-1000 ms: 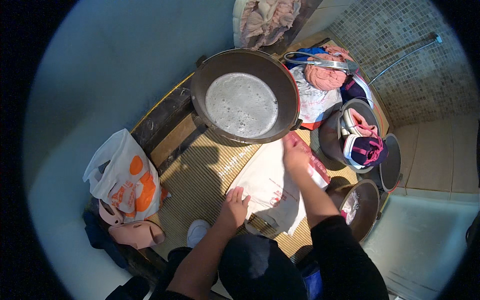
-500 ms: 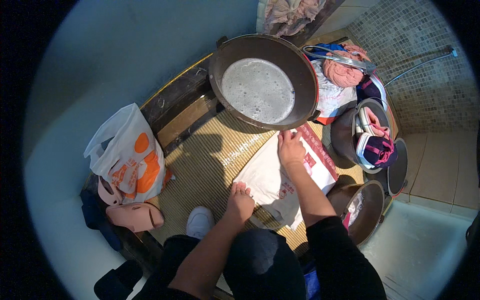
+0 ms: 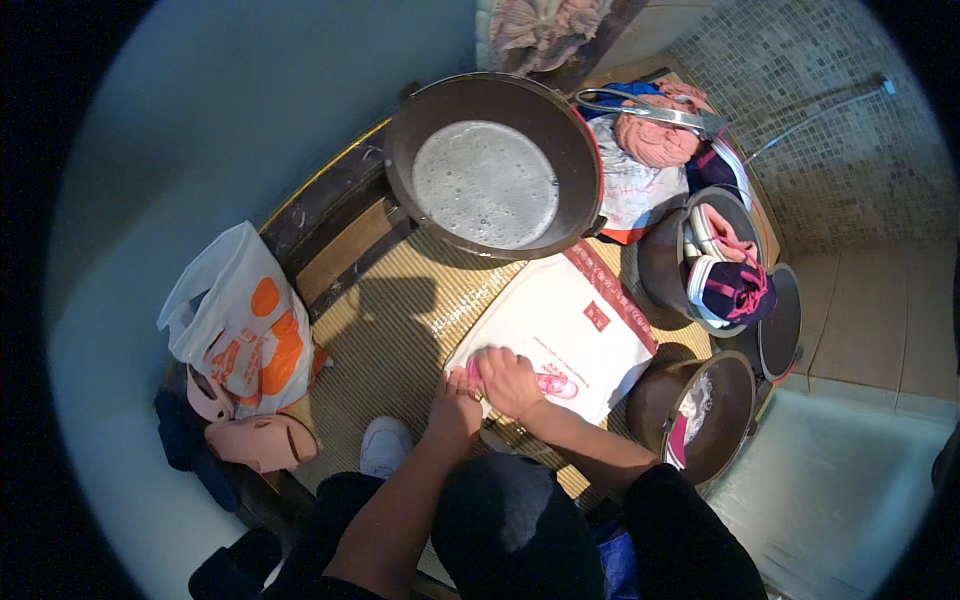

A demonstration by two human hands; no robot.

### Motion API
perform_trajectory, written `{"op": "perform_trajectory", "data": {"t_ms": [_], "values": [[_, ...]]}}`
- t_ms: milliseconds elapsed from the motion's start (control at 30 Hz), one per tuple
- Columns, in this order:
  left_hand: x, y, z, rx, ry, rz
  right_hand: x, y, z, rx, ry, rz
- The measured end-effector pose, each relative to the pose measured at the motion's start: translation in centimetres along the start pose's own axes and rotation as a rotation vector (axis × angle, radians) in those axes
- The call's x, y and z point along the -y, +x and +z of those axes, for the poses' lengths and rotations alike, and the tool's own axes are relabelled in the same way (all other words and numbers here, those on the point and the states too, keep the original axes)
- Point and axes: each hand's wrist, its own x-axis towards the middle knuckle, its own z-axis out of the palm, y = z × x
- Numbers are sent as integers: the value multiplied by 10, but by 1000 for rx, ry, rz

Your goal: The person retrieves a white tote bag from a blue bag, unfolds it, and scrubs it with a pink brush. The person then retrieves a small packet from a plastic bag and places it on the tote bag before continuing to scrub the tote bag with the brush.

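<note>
A flat white bag (image 3: 540,315) with a dark red printed band along its far right side lies on the ribbed mat in front of me. Pink print shows on its near part. My left hand (image 3: 456,408) is closed on the bag's near left corner. Right beside it, my right hand (image 3: 508,382) presses down with curled fingers, gripping the same corner area. The fingertips of both hands are partly hidden. Beyond the bag stands a large dark basin (image 3: 405,165) of foamy water.
At left are a white and orange plastic bag (image 3: 240,320) and pink slippers (image 3: 262,442). To the right stand a bucket (image 3: 660,260) with shoes (image 3: 738,290) on it and another bucket (image 3: 735,420) holding wet cloth. A shower head (image 3: 665,115) lies on piled clothes at the back right.
My right hand has come from the bag's far edge back to the near left corner, next to my left hand. More of the bag's printed face now shows.
</note>
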Motion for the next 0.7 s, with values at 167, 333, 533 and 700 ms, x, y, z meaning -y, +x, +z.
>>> {"op": "perform_trajectory", "data": {"t_ms": [167,333,533,700], "values": [[8,4,-15,-156,-143,111,-105,33,-39,-420,-93,411],[0,15,-27,-413,-775,-482,-69,0,-37,-542,-53,348],[-12,18,-21,-427,-704,-638,1,-90,-40,-164,409,301],[-7,28,-17,-426,-868,-396,-20,-104,-20,-78,417,179]]}}
